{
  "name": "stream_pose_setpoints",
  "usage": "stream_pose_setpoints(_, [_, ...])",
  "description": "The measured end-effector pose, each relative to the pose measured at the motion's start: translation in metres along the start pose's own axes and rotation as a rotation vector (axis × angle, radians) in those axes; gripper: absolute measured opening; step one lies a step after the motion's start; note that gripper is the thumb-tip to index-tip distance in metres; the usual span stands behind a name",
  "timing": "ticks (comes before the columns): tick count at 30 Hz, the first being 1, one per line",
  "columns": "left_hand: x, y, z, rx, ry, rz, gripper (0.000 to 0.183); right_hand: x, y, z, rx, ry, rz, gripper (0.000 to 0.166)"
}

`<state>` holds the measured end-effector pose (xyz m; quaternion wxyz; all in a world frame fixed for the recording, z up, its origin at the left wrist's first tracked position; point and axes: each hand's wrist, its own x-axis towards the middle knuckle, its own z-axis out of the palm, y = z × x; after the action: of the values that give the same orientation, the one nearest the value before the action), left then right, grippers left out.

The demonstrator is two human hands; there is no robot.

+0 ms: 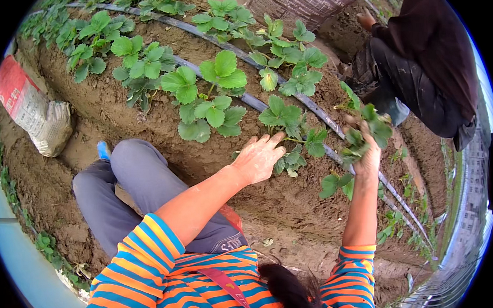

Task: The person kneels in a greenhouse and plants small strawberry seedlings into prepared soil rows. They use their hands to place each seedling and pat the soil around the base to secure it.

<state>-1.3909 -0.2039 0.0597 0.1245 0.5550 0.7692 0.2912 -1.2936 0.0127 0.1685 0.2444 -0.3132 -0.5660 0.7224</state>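
My left hand reaches into the low leaves of a strawberry plant on the raised soil bed, its fingertips among the stems near the ground; whether they pinch anything cannot be told. Farther right, my right hand is closed around a bunch of strawberry leaves, some of them limp, held above the bed. Below that hand, another small strawberry plant grows at the bed's edge. Larger leafy strawberry plants stand to the left of my left hand.
Two black drip irrigation hoses run along the bed. A co-worker crouches across it at the upper right, near a large printed sack. A red and white sack lies in the furrow at left. My bent knees are beside the bed.
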Motion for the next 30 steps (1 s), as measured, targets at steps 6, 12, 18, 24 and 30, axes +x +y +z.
stream_pose_setpoints(6, [0.008,0.001,0.001,-0.049,0.002,0.026,0.037,-0.030,-0.005,-0.019,0.064,0.151,-0.010,0.021])
stream_pose_setpoints(12, [0.000,-0.004,-0.002,-0.016,-0.058,0.064,0.044,-0.032,0.004,0.006,0.021,0.006,0.071,0.023])
stream_pose_setpoints(18, [-0.006,-0.001,0.001,0.048,-0.072,0.086,0.044,0.012,0.056,0.072,-0.725,-0.663,-0.127,0.010])
stream_pose_setpoints(24, [-0.014,-0.006,0.003,0.016,-0.014,0.095,0.041,0.026,0.071,0.065,-1.561,-0.807,-0.489,0.015])
stream_pose_setpoints(30, [-0.016,-0.008,0.005,-0.015,-0.069,0.082,0.034,0.007,0.087,0.070,-1.879,-0.775,-0.486,0.011])
